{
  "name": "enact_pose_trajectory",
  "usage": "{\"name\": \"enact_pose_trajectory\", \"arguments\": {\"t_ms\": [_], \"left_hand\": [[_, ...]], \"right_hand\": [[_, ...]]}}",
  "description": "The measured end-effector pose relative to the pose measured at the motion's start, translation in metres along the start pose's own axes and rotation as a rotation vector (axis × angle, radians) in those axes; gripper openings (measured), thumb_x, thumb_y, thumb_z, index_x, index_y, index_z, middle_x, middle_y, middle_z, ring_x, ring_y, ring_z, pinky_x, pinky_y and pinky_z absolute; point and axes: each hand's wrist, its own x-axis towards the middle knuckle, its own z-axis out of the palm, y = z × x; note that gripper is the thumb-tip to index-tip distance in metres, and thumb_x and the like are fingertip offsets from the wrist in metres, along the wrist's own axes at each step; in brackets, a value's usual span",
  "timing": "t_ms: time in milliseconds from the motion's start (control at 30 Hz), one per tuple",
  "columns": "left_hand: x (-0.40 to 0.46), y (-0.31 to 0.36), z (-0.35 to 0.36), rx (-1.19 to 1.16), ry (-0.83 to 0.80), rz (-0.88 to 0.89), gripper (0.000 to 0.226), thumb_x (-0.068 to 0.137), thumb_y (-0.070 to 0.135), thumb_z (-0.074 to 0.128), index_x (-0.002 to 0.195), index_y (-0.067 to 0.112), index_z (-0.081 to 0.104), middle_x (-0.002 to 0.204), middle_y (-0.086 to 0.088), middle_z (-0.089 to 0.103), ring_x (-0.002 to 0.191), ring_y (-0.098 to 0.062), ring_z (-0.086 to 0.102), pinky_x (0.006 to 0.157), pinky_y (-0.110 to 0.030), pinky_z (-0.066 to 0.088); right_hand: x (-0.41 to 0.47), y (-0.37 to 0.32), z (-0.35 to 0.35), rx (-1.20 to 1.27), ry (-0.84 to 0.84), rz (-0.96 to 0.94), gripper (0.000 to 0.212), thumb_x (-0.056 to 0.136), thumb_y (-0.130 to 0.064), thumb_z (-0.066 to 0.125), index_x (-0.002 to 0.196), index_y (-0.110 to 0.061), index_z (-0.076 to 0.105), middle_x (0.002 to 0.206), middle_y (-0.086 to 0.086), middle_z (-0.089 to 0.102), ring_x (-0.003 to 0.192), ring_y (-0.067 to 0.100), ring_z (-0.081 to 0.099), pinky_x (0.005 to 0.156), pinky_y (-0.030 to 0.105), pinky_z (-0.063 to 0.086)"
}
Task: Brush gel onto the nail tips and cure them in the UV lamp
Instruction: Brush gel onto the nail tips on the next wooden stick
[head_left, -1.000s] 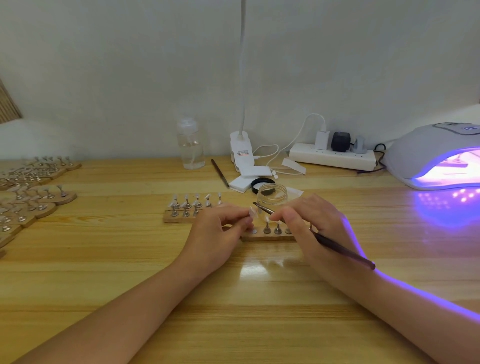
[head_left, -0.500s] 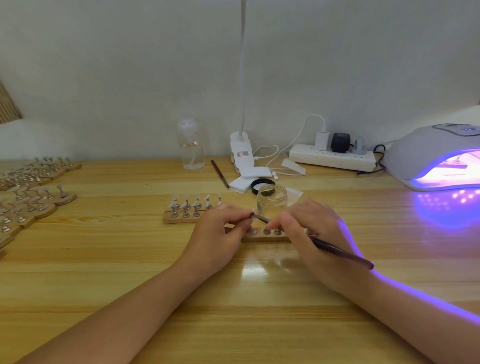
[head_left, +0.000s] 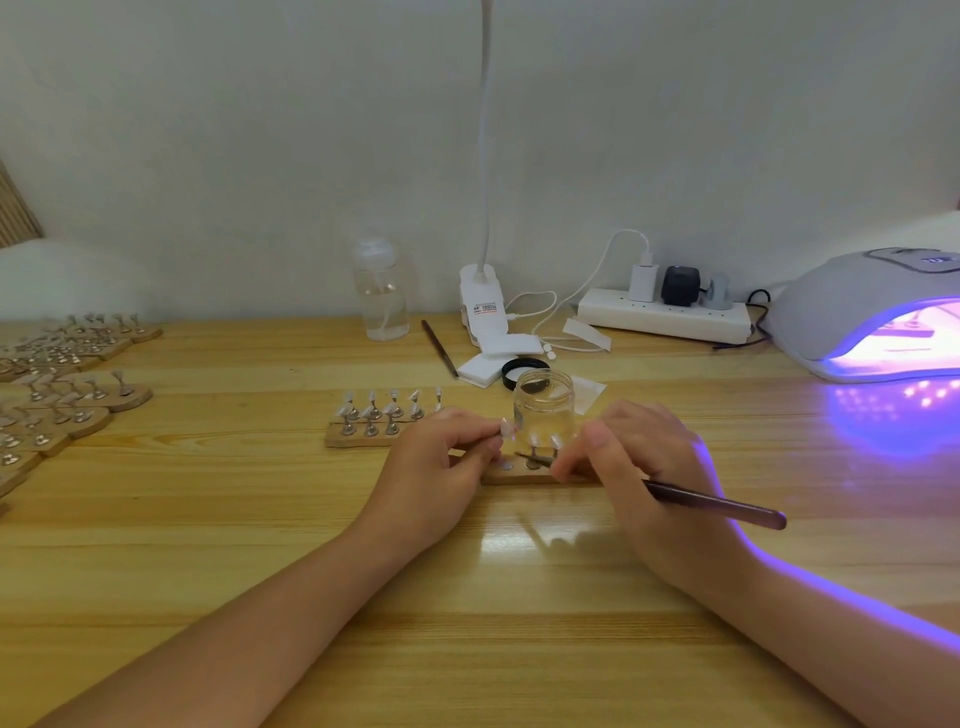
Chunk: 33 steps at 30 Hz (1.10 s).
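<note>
**Nail tip held up beside the brush at the centre of the desk**

The left hand (head_left: 441, 462) sits just left of centre frame, its fingers curled in, and pinches a small clear nail tip (head_left: 506, 429) at its fingertips, lifted above the wooden holder strip (head_left: 537, 475). The right hand (head_left: 639, 462) lies just right of centre, fingers curled round a dark brush (head_left: 717, 505); the handle runs out toward the lower right over the back of the hand, while the thin front end points left, low over the strip. The two hands are near each other, with the strip between and partly under them. A few more tips on metal stands rise from that strip, close behind the brush's front end.

Directly behind the hands stands an open clear glass jar (head_left: 544, 410), and behind that lies its black lid (head_left: 524, 370). To the left of the jar is a second wooden strip (head_left: 358, 440) carrying rows of tips on stands. Further back, centre frame, are a clear pump bottle (head_left: 382, 296), a spare brush (head_left: 439, 347) lying on the desk (head_left: 208, 519), the white clamp base of a lamp (head_left: 483, 304), and a white power strip (head_left: 665, 316) with plugs in it. At the right edge of the frame the UV lamp (head_left: 852, 306) glows violet, throwing purple light across the desk and along the right forearm. At the far left, many more wooden holders (head_left: 78, 395) with stands lie in overlapping rows.
</note>
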Motion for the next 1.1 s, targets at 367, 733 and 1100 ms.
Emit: {"name": "enact_pose_trajectory", "arguments": {"t_ms": [367,733,1100], "left_hand": [[-0.0005,0.0006,-0.0007,-0.153,0.070,-0.125,0.014,0.079,0.005,0.066,0.090,0.013,0.071,0.074,0.004,0.070,0.073,-0.005,0.065,0.072,-0.014,0.050],[-0.0002,0.0011,-0.0002,-0.081,0.083,-0.093,0.016,0.080,0.006,0.066,0.092,0.014,0.072,0.078,0.010,0.067,0.076,-0.005,0.064,0.072,-0.014,0.048],[-0.0011,0.0042,-0.0018,-0.042,0.061,-0.034,0.016,0.080,0.006,0.066,0.094,0.013,0.072,0.078,0.010,0.066,0.079,-0.006,0.062,0.075,-0.012,0.045]], "right_hand": [[-0.0001,-0.0004,0.0007,-0.021,0.013,-0.015,0.040,0.090,-0.029,0.038,0.066,-0.020,0.068,0.063,-0.033,0.048,0.066,0.001,0.052,0.073,0.025,0.039],[0.0012,0.0008,0.0008,-0.029,0.014,0.002,0.040,0.090,-0.031,0.038,0.066,-0.020,0.068,0.061,-0.028,0.050,0.065,0.005,0.051,0.071,0.025,0.037],[0.0009,0.0002,0.0004,-0.029,0.004,0.034,0.038,0.090,-0.034,0.037,0.070,-0.023,0.068,0.065,-0.027,0.053,0.070,0.003,0.053,0.074,0.020,0.037]]}}
